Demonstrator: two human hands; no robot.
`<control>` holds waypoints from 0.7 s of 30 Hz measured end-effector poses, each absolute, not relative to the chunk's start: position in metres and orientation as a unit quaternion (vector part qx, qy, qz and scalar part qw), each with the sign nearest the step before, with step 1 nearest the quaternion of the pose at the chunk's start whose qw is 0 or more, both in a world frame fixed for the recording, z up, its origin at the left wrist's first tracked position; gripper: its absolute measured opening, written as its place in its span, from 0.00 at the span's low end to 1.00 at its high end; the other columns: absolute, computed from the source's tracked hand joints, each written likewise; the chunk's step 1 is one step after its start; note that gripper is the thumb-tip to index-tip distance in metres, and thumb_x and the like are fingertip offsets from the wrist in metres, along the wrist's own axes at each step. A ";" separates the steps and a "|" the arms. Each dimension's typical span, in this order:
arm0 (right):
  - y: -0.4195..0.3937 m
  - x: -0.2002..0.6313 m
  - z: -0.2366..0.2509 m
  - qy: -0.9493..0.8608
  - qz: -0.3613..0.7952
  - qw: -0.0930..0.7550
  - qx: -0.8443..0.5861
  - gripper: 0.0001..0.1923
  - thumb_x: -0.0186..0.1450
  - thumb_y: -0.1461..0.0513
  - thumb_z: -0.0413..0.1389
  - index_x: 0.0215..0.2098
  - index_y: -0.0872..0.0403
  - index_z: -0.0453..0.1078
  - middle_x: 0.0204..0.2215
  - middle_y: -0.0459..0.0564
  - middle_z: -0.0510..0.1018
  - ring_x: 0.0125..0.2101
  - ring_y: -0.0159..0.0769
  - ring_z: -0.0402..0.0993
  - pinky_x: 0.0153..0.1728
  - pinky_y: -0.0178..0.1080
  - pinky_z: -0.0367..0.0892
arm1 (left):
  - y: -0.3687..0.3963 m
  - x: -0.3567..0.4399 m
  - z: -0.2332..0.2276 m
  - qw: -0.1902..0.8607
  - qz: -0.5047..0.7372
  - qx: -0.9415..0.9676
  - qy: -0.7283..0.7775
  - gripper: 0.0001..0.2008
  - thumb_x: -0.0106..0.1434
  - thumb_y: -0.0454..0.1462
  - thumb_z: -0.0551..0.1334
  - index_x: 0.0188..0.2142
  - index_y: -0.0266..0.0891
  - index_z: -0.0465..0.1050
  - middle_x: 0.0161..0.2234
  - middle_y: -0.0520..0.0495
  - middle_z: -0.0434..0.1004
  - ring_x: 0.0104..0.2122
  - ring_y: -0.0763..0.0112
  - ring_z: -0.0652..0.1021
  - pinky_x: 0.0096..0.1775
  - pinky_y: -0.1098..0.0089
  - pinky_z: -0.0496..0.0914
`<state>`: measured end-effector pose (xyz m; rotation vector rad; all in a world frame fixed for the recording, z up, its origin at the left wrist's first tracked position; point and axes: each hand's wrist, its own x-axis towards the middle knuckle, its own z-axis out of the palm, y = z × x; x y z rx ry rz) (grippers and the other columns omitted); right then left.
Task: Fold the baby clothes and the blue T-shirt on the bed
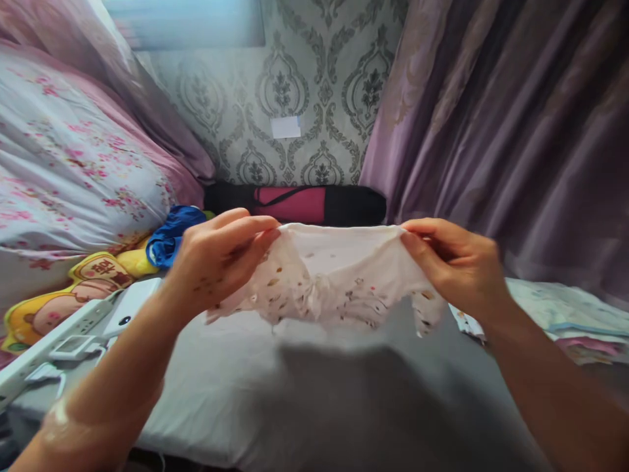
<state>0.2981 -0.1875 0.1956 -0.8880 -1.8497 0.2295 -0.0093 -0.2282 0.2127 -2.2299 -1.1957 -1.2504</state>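
At nine o'clock lies a large quilt with pink flowers on white cotton (73, 164), bunched against the wall. Below it, toward eight o'clock, rest a yellow cartoon-printed cushion (59, 295), a crumpled shiny blue cloth (170, 239) and a white plastic power strip (54, 341) on the grey bed sheet (236, 380).

The left hand (216, 262) pinches the left top edge of a small white garment with scattered brown and pink prints (339, 275); its grip is clenched on the fabric between thumb and fingers. The garment hangs in the air above the sheet, at the centre of the view, its long axis running straight from nine to three o'clock between the two hands, the lower part sagging toward six. Behind it, at twelve o'clock, a black and pink rolled bag (304, 203) lies along the patterned wall.

The right hand (457, 262) grasps the right top edge in the same pinch. Both hands sit equally near, one at each end. At three o'clock hangs a purple curtain (515, 131), with folded pale printed cloths (565, 321) below.
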 end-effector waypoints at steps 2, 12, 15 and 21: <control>-0.204 0.303 0.207 -0.762 0.149 0.499 -0.385 0.10 0.65 0.53 0.58 0.40 0.48 0.76 0.27 0.44 0.77 0.21 0.31 0.70 0.18 0.33 0.64 | -0.245 -0.012 0.228 0.129 -0.430 -0.786 -0.425 0.06 0.63 0.39 0.62 0.39 0.46 0.77 0.28 0.55 0.73 0.20 0.81 0.67 0.21 0.77 0.60; -0.126 0.296 0.118 -0.801 0.301 0.216 -0.469 0.18 0.67 0.50 0.50 0.35 0.53 0.75 0.30 0.48 0.79 0.30 0.37 0.74 0.30 0.36 0.66 | -0.150 -0.023 0.110 -0.248 -0.195 -0.786 -0.532 0.14 0.63 0.45 0.57 0.31 0.40 0.77 0.22 0.52 0.73 0.22 0.74 0.69 0.25 0.74 0.61; -0.104 0.289 0.066 -0.829 0.203 0.164 -0.494 0.16 0.70 0.54 0.46 0.37 0.52 0.73 0.32 0.49 0.80 0.34 0.38 0.74 0.34 0.37 0.63 | -0.126 -0.022 0.056 -0.240 -0.183 -0.779 -0.549 0.14 0.65 0.44 0.55 0.33 0.41 0.76 0.25 0.50 0.74 0.25 0.70 0.71 0.29 0.71 0.63; -0.084 0.280 0.027 -0.861 0.052 0.016 -0.506 0.18 0.74 0.55 0.37 0.44 0.52 0.66 0.42 0.54 0.79 0.39 0.42 0.76 0.35 0.37 0.61 | -0.099 -0.023 0.022 -0.177 -0.136 -0.806 -0.548 0.18 0.68 0.47 0.48 0.39 0.42 0.74 0.36 0.45 0.78 0.33 0.65 0.74 0.34 0.68 0.63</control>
